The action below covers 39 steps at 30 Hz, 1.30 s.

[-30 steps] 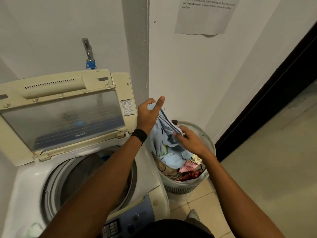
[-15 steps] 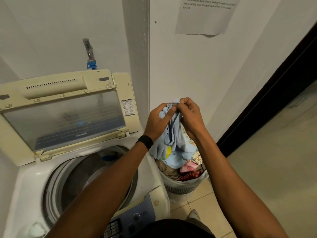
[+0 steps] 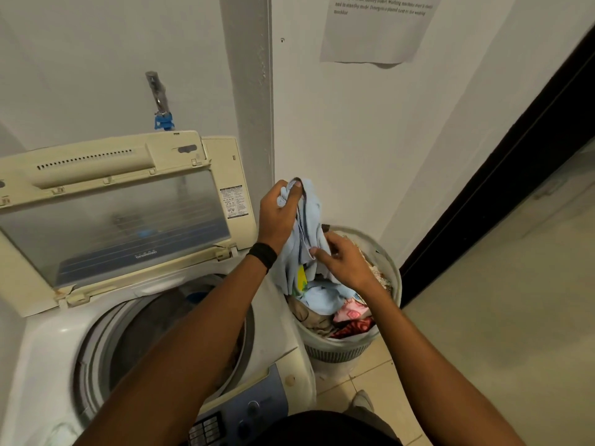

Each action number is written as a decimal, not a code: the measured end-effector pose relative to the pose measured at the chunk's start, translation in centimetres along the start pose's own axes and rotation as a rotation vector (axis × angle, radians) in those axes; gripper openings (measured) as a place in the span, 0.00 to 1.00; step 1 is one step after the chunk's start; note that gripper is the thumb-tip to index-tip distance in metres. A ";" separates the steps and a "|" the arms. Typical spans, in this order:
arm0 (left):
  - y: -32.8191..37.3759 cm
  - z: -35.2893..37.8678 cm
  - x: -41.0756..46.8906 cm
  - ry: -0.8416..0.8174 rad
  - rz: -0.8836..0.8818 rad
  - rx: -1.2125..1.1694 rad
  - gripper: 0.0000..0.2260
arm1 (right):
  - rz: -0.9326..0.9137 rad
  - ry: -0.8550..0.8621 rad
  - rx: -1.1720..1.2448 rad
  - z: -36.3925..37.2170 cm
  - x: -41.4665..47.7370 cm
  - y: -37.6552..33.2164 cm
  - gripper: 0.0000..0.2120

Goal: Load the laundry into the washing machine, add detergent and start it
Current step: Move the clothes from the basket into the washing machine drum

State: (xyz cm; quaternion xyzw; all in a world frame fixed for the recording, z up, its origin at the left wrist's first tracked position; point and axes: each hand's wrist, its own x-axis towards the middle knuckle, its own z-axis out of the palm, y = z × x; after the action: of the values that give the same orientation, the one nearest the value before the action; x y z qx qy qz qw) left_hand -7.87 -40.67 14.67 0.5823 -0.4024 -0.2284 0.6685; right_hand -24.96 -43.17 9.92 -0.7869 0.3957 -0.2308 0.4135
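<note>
A top-loading washing machine (image 3: 45, 358) stands at the left with its lid (image 3: 112, 220) raised and its drum (image 3: 167, 326) open. To its right a round white laundry basket (image 3: 394, 278) holds several garments. My left hand (image 3: 278, 215) grips the top of a light blue garment (image 3: 310, 220) and holds it up above the basket. My right hand (image 3: 344, 260) pinches the same garment lower down, over the basket. The garment's lower part still lies among the clothes.
The machine's control panel (image 3: 244, 413) is at the front bottom. A tap (image 3: 159, 98) with a blue fitting sticks out of the wall behind the lid. A paper notice (image 3: 376, 27) hangs on the wall. A dark door frame (image 3: 502, 188) and tiled floor (image 3: 499, 317) lie to the right.
My right hand left the garment's top, where both hands were together, and dropped to a lower fold. My left hand stays raised with the top edge.
</note>
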 end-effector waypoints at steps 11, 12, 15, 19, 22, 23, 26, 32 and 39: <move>0.2 0.2 -1.9 -0.199 0.072 0.142 0.10 | -0.084 0.384 0.482 -4.5 2.8 -7.6 0.08; 0.5 0.6 -2.3 -0.249 0.061 0.118 0.06 | -0.085 0.313 0.498 -4.2 2.9 -8.1 0.07; 0.7 1.1 -2.7 -0.248 0.067 -0.003 0.09 | -0.077 0.207 0.535 -3.5 2.7 -8.5 0.07; 0.4 1.2 -2.3 -0.012 -0.003 -0.044 0.08 | 0.011 0.145 0.514 -2.9 1.7 -7.1 0.14; 0.4 1.4 -2.0 0.098 -0.109 -0.120 0.08 | -0.021 0.024 0.298 -2.0 0.7 -4.9 0.23; 0.4 1.6 -1.9 0.122 -0.131 -0.141 0.08 | -0.023 -0.012 0.215 -1.6 0.3 -4.1 0.25; 0.4 1.6 -1.7 0.177 -0.159 -0.179 0.07 | -0.003 0.028 0.067 -0.8 -0.3 -2.4 0.15; -0.2 0.8 -1.9 0.129 -0.082 -0.146 0.06 | -0.015 0.302 0.086 -2.1 -0.1 -3.1 0.08; 0.2 1.0 -3.0 -0.047 -0.063 -0.152 0.06 | 0.012 0.533 0.530 -3.5 2.4 -7.4 0.05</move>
State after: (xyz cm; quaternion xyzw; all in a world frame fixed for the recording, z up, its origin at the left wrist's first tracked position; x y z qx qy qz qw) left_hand -10.48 -38.88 14.04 0.5367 -0.3809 -0.2930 0.6936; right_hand -22.85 -44.20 18.08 -0.5626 0.4209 -0.5194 0.4864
